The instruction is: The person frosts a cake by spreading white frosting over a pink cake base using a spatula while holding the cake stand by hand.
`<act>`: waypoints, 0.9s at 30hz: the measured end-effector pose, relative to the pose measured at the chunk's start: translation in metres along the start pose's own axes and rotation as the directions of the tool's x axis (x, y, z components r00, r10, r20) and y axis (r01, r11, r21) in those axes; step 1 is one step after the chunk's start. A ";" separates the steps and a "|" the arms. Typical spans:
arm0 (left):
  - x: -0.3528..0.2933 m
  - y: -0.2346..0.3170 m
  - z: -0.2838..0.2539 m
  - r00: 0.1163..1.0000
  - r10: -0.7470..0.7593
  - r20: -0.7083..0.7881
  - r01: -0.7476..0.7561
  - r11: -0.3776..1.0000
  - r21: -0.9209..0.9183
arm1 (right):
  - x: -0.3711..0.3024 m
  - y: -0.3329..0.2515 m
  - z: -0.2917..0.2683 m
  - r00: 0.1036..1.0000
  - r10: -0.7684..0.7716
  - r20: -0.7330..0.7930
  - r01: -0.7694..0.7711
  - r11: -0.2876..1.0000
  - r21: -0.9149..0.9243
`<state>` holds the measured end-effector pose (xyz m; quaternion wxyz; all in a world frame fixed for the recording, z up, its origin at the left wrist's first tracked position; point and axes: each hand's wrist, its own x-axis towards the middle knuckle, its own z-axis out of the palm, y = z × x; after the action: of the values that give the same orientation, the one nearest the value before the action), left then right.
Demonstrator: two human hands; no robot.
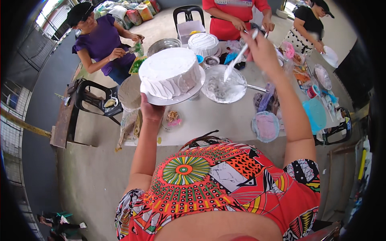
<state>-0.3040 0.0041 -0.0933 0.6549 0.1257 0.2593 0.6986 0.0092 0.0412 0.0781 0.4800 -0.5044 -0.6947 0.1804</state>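
My left hand (150,109) holds up a round cake board (173,99) from below, over the table's left part. On it stands a tall cake (169,72) covered in white icing, smooth on top with ridged strokes on its side. My right hand (262,52), slightly blurred, grips a white spatula (239,60) whose blade points down over a wide bowl (225,96) smeared with white icing. A metal-handled utensil (257,88) rests across the bowl's right rim. Behind the bowl is a second white-iced cake (203,43).
People stand around the table: one in purple (100,38) at left, one in red (235,20) opposite, one in black (309,24) at right. A large metal bowl (164,43), a pink-and-blue round item (265,126) and a blue disc (314,114) lie about. Black chair (94,98) at left.
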 end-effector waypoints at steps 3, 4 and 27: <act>-0.001 0.006 0.002 0.999 0.028 -0.025 -0.027 0.999 0.029 | -0.033 0.115 0.023 0.992 0.120 0.042 -0.118 0.992 -0.052; -0.001 0.010 -0.001 0.998 0.024 -0.049 -0.024 1.000 0.019 | -0.048 0.137 0.035 0.988 0.153 0.023 -0.153 0.988 -0.021; 0.012 0.023 -0.014 0.998 -0.034 -0.061 0.036 0.999 0.028 | -0.062 0.212 0.096 0.927 0.367 -0.074 -0.356 0.925 0.132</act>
<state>-0.3317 0.0128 -0.0948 0.6570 0.1094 0.2914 0.6867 0.0408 0.0998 -0.1531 0.5002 -0.6035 -0.5538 0.2810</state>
